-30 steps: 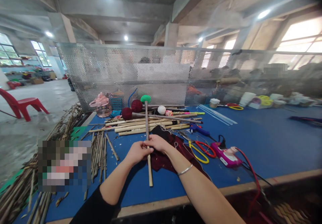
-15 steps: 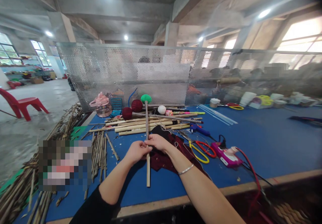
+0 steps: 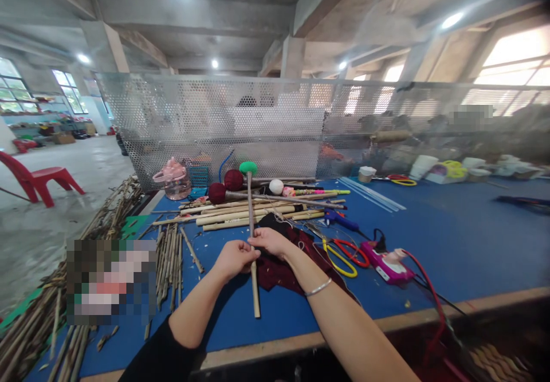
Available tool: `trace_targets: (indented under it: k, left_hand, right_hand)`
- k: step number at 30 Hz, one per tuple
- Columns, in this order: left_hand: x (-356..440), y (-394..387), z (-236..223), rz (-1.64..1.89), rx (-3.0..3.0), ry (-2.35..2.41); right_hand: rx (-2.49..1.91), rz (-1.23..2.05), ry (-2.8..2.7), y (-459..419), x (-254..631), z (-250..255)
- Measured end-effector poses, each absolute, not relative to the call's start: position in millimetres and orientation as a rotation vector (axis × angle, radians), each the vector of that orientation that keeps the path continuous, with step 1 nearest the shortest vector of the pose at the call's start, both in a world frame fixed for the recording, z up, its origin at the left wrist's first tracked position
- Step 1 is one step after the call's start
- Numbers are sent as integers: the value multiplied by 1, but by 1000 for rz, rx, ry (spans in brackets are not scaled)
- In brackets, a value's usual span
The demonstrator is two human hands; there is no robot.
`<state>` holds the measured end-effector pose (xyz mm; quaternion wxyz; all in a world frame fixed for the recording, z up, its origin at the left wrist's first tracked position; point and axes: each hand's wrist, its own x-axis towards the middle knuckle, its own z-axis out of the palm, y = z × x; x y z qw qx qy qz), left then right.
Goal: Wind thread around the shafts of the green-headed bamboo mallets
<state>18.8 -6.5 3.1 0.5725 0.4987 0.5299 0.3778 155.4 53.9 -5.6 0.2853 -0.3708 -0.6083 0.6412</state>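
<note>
Both hands pinch a wooden stick (image 3: 251, 204) that has a green rounded head (image 3: 248, 168) at its far end. Its upper shaft looks wrapped in greyish material, while the lower end is bare pale wood pointing toward me. My left hand (image 3: 234, 259) grips the shaft from the left, thumb and fingers closed. Just above and to the right, my right hand (image 3: 270, 241) holds the same shaft between thumb and fingertips. Dark maroon cloth (image 3: 279, 273) lies on the table beneath my right hand. Past the hands lie maroon-headed sticks (image 3: 217, 193) and several pale wooden rods (image 3: 232, 220).
Yellow-handled scissors (image 3: 344, 264) and red-handled scissors (image 3: 354, 253) lie right of the cloth. A blue glue gun (image 3: 341, 220) and purple power strip (image 3: 389, 264) with cords are beyond. Twigs (image 3: 169, 267) lie left. A perforated metal screen (image 3: 180, 118) edges the table's back.
The stick's lower end has swung slightly right and its green head slightly left. Both hands stay in nearly the same place, still gripping the shaft.
</note>
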Motion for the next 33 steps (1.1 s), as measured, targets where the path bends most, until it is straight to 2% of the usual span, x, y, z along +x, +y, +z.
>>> trace_targets:
  k: [4, 6, 13, 20, 24, 30, 33]
  left_hand:
    - [20, -9, 11, 805, 996, 1058]
    - [20, -8, 10, 753, 984, 1029]
    - [15, -3, -9, 842, 1301, 1280]
    - [21, -8, 8, 774, 941, 1033]
    - [22, -9, 13, 742, 947, 1074]
    - [12, 4, 11, 1053, 876, 1283]
    - [7, 11, 8, 1174, 895, 1321]
  right_hand:
    - [-948, 1835, -1648, 52, 159, 0]
    - [-969, 1794, -1666, 53, 160, -2]
    - [-1091, 1599, -1716, 59, 156, -15]
    - [-961, 1792, -1666, 53, 159, -3]
    - [-920, 1717, -1671, 53, 156, -7]
    - [-812, 1735, -1549, 47, 152, -1]
    - [-792, 1599, -1588, 42, 150, 7]
